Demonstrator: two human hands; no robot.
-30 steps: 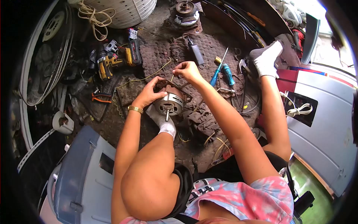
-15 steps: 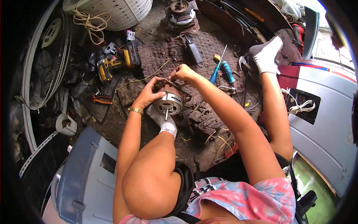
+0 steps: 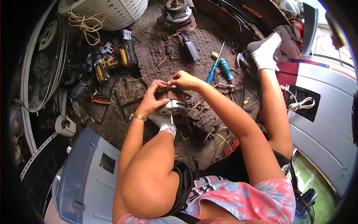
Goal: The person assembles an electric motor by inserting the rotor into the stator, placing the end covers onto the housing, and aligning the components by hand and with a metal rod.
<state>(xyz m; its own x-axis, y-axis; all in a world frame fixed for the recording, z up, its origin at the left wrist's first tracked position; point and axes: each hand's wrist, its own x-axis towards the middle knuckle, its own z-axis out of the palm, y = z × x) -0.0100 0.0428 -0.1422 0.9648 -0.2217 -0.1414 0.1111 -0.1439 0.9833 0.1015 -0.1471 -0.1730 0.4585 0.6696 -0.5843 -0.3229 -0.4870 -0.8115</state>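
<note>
A round metal motor [image 3: 172, 106] with a shaft pointing toward me rests by my white-socked foot [image 3: 163, 121]. My left hand [image 3: 152, 98], with a gold watch at the wrist, is closed around the motor's left side, thumb on its front casing. At the far edge of the motor, my right hand [image 3: 181, 80] is pinched close to the left fingertips; whatever it pinches is too small to make out. Beyond the hands lies a dirty quilted mat [image 3: 156, 52].
A black bottle [image 3: 191, 48], teal screwdrivers [image 3: 213, 71] and a T-shaped tool lie on the mat. To the left are a yellow drill [image 3: 102, 67], orange-handled pliers [image 3: 100, 100] and a perforated tub [image 3: 115, 13]. Grey panels [image 3: 320, 97] flank both sides.
The motor has tilted, so its front face shows less. My right hand has come down from above to the motor's far edge, beside my left fingertips. The view has shifted slightly.
</note>
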